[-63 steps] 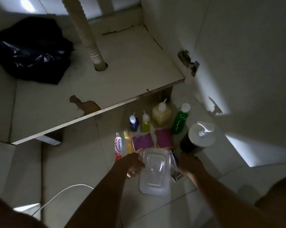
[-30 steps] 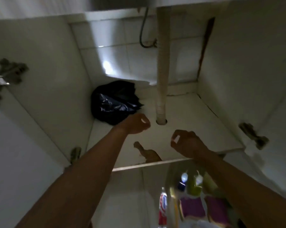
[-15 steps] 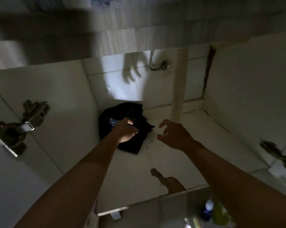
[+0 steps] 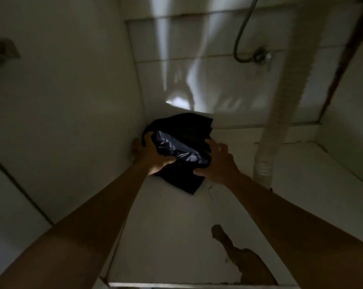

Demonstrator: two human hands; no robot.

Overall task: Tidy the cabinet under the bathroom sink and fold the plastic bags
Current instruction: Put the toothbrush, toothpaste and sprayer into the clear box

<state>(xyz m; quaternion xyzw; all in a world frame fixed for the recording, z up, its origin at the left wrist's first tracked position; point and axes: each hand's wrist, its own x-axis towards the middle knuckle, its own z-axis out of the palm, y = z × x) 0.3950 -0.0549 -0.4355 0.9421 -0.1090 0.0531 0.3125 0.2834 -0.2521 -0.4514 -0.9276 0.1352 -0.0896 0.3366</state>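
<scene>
A crumpled bundle of black plastic bags [image 4: 182, 142] lies in the back left corner of the white cabinet floor [image 4: 176, 236]. My left hand [image 4: 153, 157] grips the bundle's left side, fingers curled into the plastic. On the bundle's right side, my right hand [image 4: 216, 163] clasps it, thumb under the lower fold. A flat black flap hangs out below the hands toward the front.
A white corrugated drain pipe [image 4: 280, 113] runs down into the cabinet floor at the right. A metal hose and valve [image 4: 259, 56] sit on the tiled back wall. The floor board has a brown chipped patch [image 4: 239, 253] near the front edge. A hinge [image 4: 1, 53] shows at left.
Both hands left the clear box on the floor, reached into the cabinet and now hold the black bag bundle from both sides. The view moved deeper inside.
</scene>
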